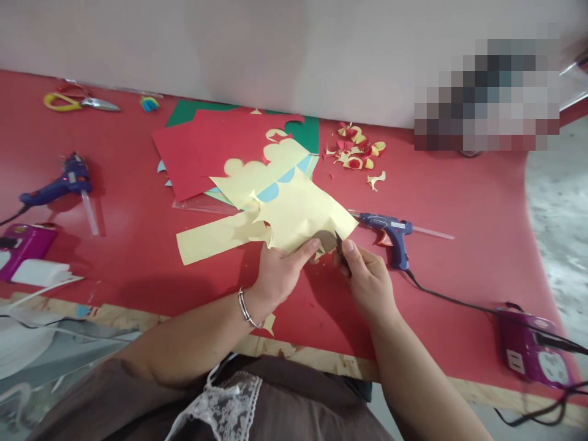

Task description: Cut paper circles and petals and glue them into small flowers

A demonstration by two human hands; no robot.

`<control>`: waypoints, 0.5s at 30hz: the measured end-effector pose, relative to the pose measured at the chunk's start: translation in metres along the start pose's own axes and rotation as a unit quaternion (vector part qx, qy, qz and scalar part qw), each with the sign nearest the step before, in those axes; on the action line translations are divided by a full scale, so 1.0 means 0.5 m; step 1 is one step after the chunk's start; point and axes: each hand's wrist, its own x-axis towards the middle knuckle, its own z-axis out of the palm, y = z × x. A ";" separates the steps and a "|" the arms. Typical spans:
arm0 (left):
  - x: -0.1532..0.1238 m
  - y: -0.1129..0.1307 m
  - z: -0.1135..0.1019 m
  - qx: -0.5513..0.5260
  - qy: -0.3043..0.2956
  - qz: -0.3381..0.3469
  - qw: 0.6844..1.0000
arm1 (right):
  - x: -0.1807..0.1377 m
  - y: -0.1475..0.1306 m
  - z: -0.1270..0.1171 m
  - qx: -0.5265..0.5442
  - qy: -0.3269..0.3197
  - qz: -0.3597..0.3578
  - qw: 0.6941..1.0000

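Observation:
My left hand (281,272) pinches the near edge of a pale yellow paper sheet (298,214) with shapes cut out of it, holding it just above the red table (459,202). My right hand (365,278) is closed round a small dark tool (339,244), probably scissors, whose tip meets the sheet's lower corner. A silver bracelet sits on my left wrist.
Red, green and blue paper sheets (206,147) lie stacked behind the yellow one. Paper scraps (356,150) lie at the back. A blue glue gun (390,233) lies right of my hands, another (59,184) at left. Yellow-handled scissors (73,101) sit far left; purple power strips (533,349) at both sides.

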 end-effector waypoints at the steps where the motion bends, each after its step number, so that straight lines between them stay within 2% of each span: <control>1: 0.001 -0.002 -0.002 0.009 -0.003 0.004 1.000 | 0.001 -0.001 -0.001 -0.008 0.002 -0.006 1.000; 10: 0.002 0.008 -0.010 0.052 -0.029 0.080 0.995 | 0.004 0.002 -0.006 -0.039 0.007 -0.036 0.999; 15: 0.003 0.022 -0.010 0.049 -0.028 0.069 0.996 | 0.002 0.001 -0.008 -0.051 0.007 -0.044 0.998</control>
